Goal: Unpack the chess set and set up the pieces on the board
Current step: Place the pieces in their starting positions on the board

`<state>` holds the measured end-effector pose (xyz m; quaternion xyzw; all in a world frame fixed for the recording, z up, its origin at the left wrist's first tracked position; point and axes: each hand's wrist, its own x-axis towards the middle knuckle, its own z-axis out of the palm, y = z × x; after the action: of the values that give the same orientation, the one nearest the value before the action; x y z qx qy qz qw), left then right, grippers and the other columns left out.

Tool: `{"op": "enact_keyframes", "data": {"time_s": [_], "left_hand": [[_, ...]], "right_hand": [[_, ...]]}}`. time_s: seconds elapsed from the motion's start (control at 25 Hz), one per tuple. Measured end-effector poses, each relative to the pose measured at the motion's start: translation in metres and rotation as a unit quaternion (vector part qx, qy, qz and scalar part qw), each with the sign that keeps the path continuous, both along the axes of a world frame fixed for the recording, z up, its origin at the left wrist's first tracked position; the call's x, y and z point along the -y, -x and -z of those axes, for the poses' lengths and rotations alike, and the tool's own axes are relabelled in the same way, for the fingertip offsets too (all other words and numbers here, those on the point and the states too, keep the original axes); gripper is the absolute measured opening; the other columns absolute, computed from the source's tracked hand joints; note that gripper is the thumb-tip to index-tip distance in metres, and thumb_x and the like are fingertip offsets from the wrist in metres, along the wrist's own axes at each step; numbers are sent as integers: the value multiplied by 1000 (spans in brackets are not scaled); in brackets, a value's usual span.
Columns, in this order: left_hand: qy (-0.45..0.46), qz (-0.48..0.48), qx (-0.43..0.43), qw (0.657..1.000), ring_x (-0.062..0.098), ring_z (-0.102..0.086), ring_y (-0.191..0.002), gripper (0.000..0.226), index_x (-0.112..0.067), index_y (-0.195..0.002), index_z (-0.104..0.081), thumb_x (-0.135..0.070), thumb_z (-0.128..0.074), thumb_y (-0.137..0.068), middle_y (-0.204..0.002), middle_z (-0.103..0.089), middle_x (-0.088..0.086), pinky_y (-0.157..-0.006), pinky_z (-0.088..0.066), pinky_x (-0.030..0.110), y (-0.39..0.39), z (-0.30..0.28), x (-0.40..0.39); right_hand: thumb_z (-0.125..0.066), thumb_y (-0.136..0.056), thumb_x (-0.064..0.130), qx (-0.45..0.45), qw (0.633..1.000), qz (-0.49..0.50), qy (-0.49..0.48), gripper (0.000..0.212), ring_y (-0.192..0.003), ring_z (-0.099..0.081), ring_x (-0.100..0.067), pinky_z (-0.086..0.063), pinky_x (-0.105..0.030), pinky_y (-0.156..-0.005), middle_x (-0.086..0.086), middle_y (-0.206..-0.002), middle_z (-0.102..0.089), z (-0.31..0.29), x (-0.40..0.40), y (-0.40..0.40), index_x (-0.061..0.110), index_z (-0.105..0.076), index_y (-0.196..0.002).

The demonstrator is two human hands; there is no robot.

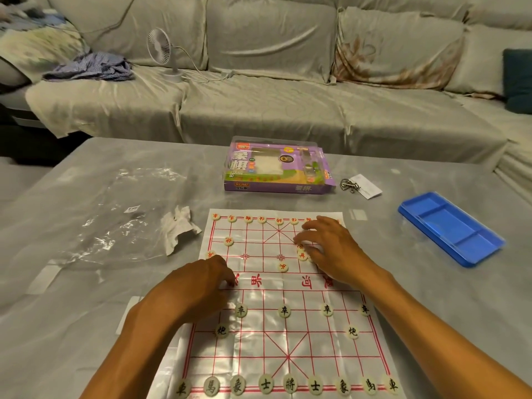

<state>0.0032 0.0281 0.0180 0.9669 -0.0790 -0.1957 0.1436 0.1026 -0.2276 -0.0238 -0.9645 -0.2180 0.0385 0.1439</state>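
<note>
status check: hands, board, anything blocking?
Left hand on board's left edge, fingers curled; grip unclear. Right hand spread over red pieces. Black pieces all placed. Nothing blocking.

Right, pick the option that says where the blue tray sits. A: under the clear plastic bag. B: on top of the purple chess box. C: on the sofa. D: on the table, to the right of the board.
D: the blue tray lies on the grey table, right of the paper chess board, apart from the purple chess box.
</note>
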Motion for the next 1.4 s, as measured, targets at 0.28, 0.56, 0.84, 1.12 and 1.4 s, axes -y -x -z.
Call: {"op": "enact_keyframes", "data": {"time_s": [0.28, 0.56, 0.84, 1.12, 1.4], "left_hand": [[2, 1, 5, 1000, 12, -49, -119, 34, -33, -129, -53, -29, -48, -96, -138, -43, -13, -97, -43, 24, -1, 2, -1], [11, 0, 16, 1000, 11, -50, -117, 34, -33, -129, -54, -28, -47, -96, -137, -44, -14, -95, -44, 24, 0, 4, -2], [10, 7, 14, 1000, 11, -49, -119, 35, -34, -131, -52, -29, -47, -97, -138, -43, -13, -96, -43, 21, -1, 5, -2], [11, 6, 18, 1000, 11, -48, -120, 35, -34, -131, -52, -29, -47, -97, -139, -42, -14, -95, -43, 20, -1, 5, -3], [8, 7, 13, 1000, 10, -47, -121, 35, -34, -131, -51, -30, -48, -97, -139, -42, -14, -97, -42, 21, -1, 5, -3]], "right_hand": [[-57, -95, 38, 4, 1000, 9, 16, 31, -140, -26, -15, -20, -35, -115, 7, -145, -45, -2, -4, -7, 28, -63, -123], [-62, -91, 41, 11, 1000, 8, 18, 32, -139, -28, -14, -21, -35, -115, 8, -143, -48, -1, -2, -7, 26, -66, -118], [-69, -85, 42, 93, 989, 115, -1, 30, -129, -40, -15, -31, -34, -108, 4, -132, -58, -22, 36, -19, 20, -73, -105], [-67, -86, 44, 32, 994, 102, 17, 30, -134, -34, -14, -28, -36, -111, 8, -137, -53, -11, 40, -17, 25, -70, -109], [-65, -87, 47, 20, 994, 100, 28, 32, -136, -32, -14, -25, -36, -113, 8, -140, -51, -10, 39, -14, 27, -68, -112]]}}
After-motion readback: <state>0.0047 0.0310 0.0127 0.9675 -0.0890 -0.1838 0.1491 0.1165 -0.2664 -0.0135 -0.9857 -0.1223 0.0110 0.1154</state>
